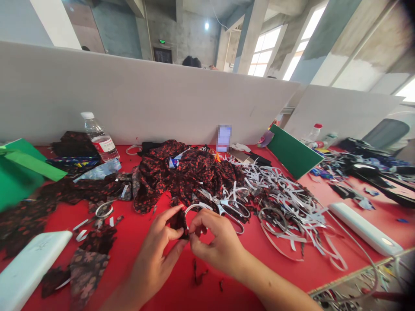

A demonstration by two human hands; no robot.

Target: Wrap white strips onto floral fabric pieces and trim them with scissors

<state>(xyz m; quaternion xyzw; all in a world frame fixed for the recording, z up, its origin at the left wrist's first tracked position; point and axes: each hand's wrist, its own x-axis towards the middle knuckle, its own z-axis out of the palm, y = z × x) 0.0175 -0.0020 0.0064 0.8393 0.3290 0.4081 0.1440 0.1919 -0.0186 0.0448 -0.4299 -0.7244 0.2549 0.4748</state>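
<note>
Near the front middle of the red table, my left hand (162,242) grips a small dark patterned fabric piece (178,221) between thumb and fingers. Against the same piece's right edge, my right hand (212,235) has its thumb and index finger pinched together. Whether a thread or strip lies in that pinch is too small to tell. Just behind my right hand lie scissors (223,205) with light handles. Beyond them a heap of dark red-flowered fabric (191,168) spreads over the table.
White strips (285,198) pile up on the right. A water bottle (100,138) leans at back left. Green boards (295,151) stand at both sides. White oblong devices (365,229) lie left and right. Fabric scraps (89,265) lie front left. A grey partition (145,99) closes the back.
</note>
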